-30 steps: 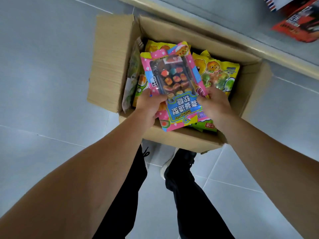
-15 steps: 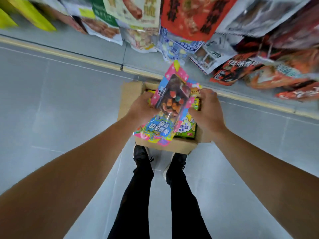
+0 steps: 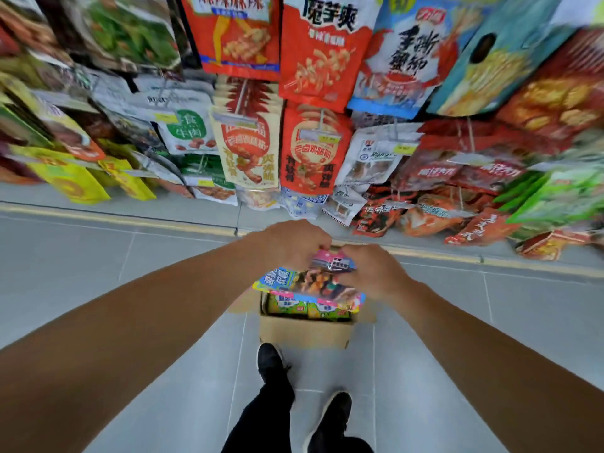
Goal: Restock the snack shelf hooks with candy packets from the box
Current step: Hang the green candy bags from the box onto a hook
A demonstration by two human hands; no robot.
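A stack of pink and blue candy packets (image 3: 318,284) with a clear window hangs in the air above the cardboard box (image 3: 305,331) on the floor. My left hand (image 3: 291,246) grips the stack's top left edge, and my right hand (image 3: 372,273) grips its right side. The packets lie tilted, nearly flat, and blurred. Green and yellow candy packets (image 3: 295,307) still show inside the box below. The snack shelf (image 3: 313,132) rises just beyond my hands, its hooks crowded with hanging bags.
Red, white, green and yellow snack bags (image 3: 310,152) hang in dense rows across the shelf. A yellow strip (image 3: 130,220) runs along the shelf base. Grey floor tiles spread left and right of the box. My black shoes (image 3: 271,361) stand right behind the box.
I have straightened up and lifted the candy packets out of the box towards the shelf. The view tilted up from the box to the hanging snack bags.
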